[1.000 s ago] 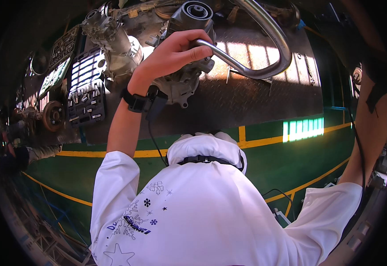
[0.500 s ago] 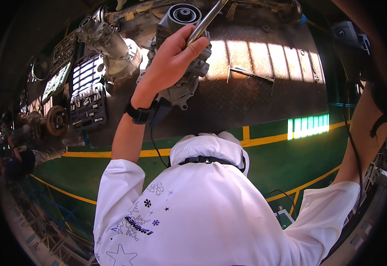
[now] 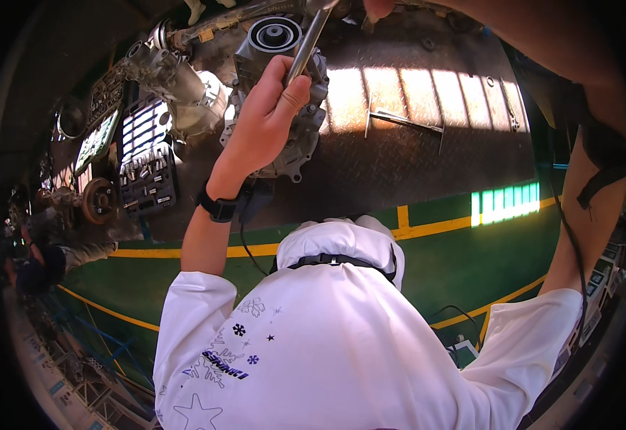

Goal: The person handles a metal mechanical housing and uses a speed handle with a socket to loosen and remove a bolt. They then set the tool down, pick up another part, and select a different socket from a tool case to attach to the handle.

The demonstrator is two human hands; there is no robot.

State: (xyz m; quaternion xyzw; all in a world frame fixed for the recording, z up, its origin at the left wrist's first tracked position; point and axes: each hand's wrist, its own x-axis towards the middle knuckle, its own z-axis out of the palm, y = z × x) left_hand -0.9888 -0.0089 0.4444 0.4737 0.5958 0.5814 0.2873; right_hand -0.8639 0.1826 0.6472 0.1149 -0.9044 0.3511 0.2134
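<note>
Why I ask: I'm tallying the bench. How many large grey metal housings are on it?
2: the ring-topped housing partly behind the left hand, and a second housing left of it. Dim edges may hide others.

The bar (image 3: 308, 46) at upper centre is shiny silver. Below it, the casing (image 3: 304, 147) is dull grey, topped by a round opening (image 3: 275, 33) in black and pale silver rings. The tabletop (image 3: 413, 172) is dark brown with a small raised tread pattern, striped white and rust by sunlight. At left, a black case (image 3: 139, 197) holds silver sockets (image 3: 141, 169) beside a rust-brown disc (image 3: 100, 201). The floor (image 3: 463, 261) is green with yellow lines (image 3: 427, 231) and a mint-white striped light patch (image 3: 506, 204). The white shirt (image 3: 349, 337) carries grey, black and blue snowflakes and stars; the belt (image 3: 313, 259) is black.
</note>
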